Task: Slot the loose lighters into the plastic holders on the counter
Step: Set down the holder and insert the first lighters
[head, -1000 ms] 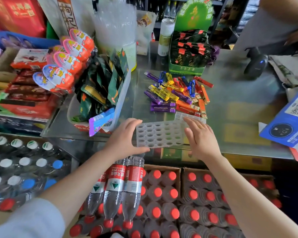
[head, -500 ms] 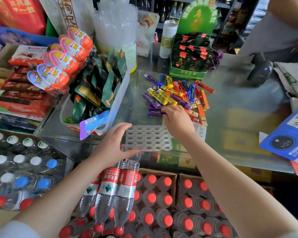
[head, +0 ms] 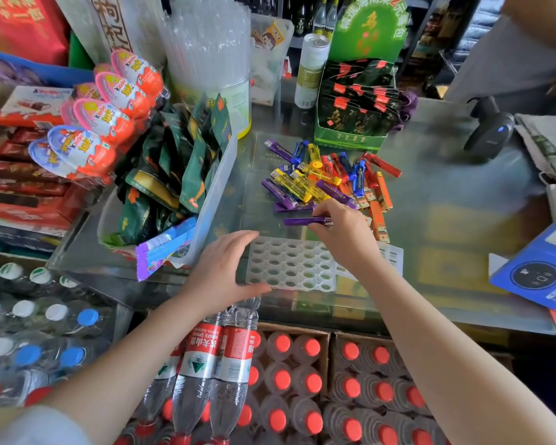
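A white plastic holder (head: 289, 268) with rows of round holes lies flat near the front edge of the glass counter (head: 446, 203). My left hand (head: 222, 271) rests against its left edge, thumb under the front rim. Just beyond the holder, my right hand (head: 344, 232) pinches a purple lighter (head: 302, 221) that points left, held level. Behind it lies a heap of loose lighters (head: 331, 181) in purple, yellow, blue, red and orange. A second holder (head: 392, 255) peeks out under my right wrist.
A clear bin of green snack packets (head: 180, 175) stands left of the holder, with chocolate eggs (head: 109, 114) beyond it. A green display box (head: 357, 104) sits behind the lighters, a barcode scanner (head: 491, 130) and blue QR stand (head: 540, 264) at right. Crates of bottles (head: 302, 380) lie below.
My right hand went from the holder's right edge up to the lighter heap and has taken hold of a purple lighter. My left hand has stayed at the holder's left edge.
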The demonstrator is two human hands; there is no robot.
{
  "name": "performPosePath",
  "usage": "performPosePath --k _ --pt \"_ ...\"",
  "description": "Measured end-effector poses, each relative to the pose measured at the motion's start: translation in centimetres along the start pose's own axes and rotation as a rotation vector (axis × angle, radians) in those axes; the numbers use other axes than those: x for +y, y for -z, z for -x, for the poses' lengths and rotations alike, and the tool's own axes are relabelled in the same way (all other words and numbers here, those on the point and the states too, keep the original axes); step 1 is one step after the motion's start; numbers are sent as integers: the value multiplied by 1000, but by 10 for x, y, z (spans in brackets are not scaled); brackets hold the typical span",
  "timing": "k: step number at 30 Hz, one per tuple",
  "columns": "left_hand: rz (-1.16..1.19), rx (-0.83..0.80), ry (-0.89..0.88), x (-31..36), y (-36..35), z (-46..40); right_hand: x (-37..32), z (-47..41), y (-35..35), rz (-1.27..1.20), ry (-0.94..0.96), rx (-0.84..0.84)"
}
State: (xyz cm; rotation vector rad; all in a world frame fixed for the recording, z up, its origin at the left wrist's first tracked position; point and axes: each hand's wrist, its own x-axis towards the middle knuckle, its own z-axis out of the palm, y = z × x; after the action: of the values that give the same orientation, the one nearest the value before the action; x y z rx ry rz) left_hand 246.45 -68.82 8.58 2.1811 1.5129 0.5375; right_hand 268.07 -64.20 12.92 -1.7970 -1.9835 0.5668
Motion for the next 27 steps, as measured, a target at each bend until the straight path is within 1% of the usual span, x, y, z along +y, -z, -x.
performPosePath --k 4,8,10,13,16,20,27 --pt "12 8 13 -2 -3 1 -11 4 3 -283 -16 65" --pt "76 10 9 -4 -1 1 -23 6 -8 -552 -91 21" --pt "128 -16 26 -5 2 2 -27 7 -13 -611 -105 1" --pt "107 -42 21 -4 4 2 -32 9 -18 -598 -65 -27" --pt "40 -15 -9 -7 1 -2 -37 10 -20 -477 33 -20" --pt "33 17 -8 -10 -4 -3 -45 9 -23 -325 168 -14" --pt "34 29 -10 -10 -4 -3 -49 5 -27 -247 273 -98"
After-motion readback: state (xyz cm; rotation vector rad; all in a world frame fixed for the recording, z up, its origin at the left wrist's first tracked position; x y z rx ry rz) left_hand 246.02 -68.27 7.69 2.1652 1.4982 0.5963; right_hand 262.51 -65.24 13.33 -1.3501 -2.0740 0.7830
